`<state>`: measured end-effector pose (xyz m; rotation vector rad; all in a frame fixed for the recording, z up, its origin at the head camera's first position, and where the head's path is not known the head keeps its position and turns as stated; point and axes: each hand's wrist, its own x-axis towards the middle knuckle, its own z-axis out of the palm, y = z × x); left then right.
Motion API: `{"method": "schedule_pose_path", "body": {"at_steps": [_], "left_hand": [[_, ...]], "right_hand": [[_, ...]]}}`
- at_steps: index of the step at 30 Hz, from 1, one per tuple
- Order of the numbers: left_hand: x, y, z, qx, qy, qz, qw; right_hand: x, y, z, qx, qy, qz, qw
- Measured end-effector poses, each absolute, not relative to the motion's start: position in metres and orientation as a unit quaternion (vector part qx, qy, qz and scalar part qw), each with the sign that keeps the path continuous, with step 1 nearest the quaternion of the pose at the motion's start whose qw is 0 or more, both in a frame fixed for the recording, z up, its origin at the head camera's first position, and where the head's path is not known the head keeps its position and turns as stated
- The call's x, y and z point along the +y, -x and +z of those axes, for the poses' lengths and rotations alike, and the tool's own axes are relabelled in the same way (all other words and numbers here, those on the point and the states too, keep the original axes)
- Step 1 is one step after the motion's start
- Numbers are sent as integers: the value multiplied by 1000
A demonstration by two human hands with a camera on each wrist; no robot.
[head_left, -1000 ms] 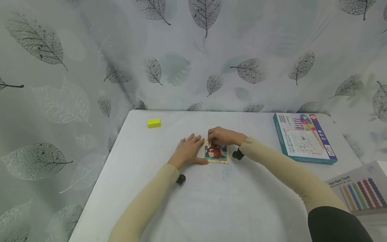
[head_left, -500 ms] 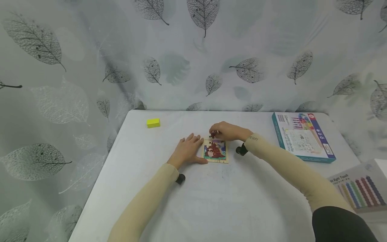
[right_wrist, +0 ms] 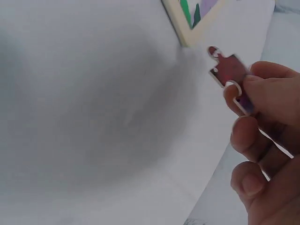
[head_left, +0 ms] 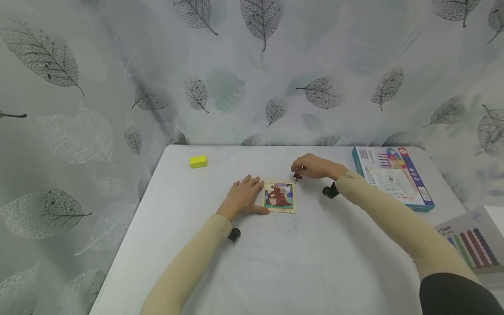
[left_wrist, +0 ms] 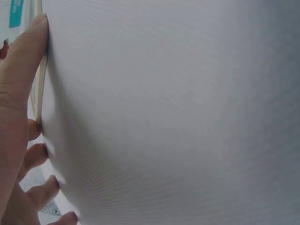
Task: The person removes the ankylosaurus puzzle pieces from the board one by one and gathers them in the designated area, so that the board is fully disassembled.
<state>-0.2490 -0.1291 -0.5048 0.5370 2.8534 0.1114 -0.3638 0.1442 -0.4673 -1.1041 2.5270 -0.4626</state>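
Observation:
A small square jigsaw puzzle in a pale wooden frame (head_left: 285, 211) lies on the table, its picture mostly reddish brown with a pale spot at the upper left. My left hand (head_left: 244, 199) rests beside it with fingers spread, the thumb along the near-left corner. In the left wrist view that thumb (left_wrist: 28, 61) lies against the board's thin edge. Off the board's far right corner, my right hand (head_left: 315, 166) pinches a reddish-brown puzzle piece (right_wrist: 229, 70) between thumb and fingers, held above the table. One knob of the piece points away from the fingertips.
A yellow block (head_left: 198, 161) sits at the table's far left. Toward the back right lies a flat box with a teal edge (head_left: 393, 177). Another box, printed with coloured bars (head_left: 472, 245), stands at the right edge. A leaf-patterned curtain (head_left: 252, 96) hangs behind the white table (head_left: 252, 262).
My right hand has lifted the puzzle piece from the top of the puzzle and carried it right, past the board's far right corner. The left hand has stayed beside the frame.

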Motion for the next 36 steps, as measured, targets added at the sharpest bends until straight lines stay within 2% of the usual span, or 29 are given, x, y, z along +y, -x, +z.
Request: {"method": "schedule_pose_path", "body": {"at_steps": [5,17,36], "left_hand": [[-128,248,-505,975,-183,40,117],[-129,250,-509,975,-186,47,115],[-128,248,-506,975,-183,54,113]], "right_hand": [[159,361,-468,900,348,-155,210],[168,350,-482,894,332,-199,227],[163,351,-499,896,360,-195,171]]}}
